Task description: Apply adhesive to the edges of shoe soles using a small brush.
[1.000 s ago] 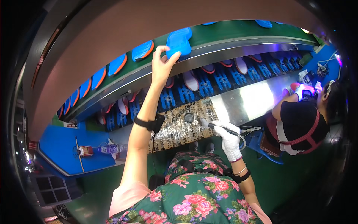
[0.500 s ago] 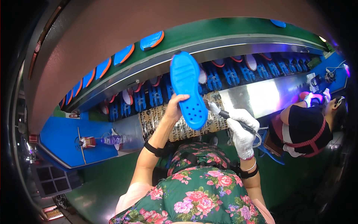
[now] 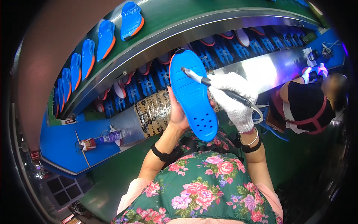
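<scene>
sole [image 3: 194,98], blue, gripped by the left hand [image 3: 179,115], hides some taped cardboard [image 3: 152,115]; gloved right hand [image 3: 234,99] holds a brush [image 3: 194,77] over the sole; more soles [image 3: 106,39] line the green belt [image 3: 164,18].

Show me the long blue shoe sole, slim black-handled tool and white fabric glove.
Blue shoe sole [image 3: 192,94], head view: mid-face.
Black-handled tool [image 3: 205,81], head view: black collar.
White glove [image 3: 235,111], head view: fabric below handle.

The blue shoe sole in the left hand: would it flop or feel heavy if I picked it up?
The blue shoe sole is probably fairly stiff, since it shows no obvious sag beyond the left hand at its middle. It may feel light, as that one hand supports it. It seems unlikely to roll, being broad and flattish.
</scene>
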### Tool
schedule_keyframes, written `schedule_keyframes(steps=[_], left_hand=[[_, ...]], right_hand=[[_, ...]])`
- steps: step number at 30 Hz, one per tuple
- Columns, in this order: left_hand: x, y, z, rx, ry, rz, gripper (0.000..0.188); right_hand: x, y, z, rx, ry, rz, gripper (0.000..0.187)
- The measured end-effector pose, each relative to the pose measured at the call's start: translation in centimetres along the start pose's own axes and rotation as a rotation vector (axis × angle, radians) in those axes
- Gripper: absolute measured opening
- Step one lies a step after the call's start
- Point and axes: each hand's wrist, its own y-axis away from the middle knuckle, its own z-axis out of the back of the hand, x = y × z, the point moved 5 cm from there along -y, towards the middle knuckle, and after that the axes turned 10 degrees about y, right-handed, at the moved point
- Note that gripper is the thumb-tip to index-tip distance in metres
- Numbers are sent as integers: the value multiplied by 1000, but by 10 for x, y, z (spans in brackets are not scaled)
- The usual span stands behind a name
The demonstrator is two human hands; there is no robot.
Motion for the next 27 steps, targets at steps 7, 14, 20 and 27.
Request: schedule_keyframes(steps=[7, 14, 20, 27], left_hand=[[-5, 12, 33, -295, -674, -210, 104], [-5, 17, 24, -463, -918, -279, 108], [-7, 12, 17, -455, -857, -303, 109], [-28, 15, 23, -410, -972, -383, 108]], right_hand=[[16, -8, 1, -35, 262, 255, 27], [11, 12, -13, 0, 123, 181, 26], [9, 16, -7, 36, 144, 254, 32], [1, 25, -17, 28, -70, 115, 33]])
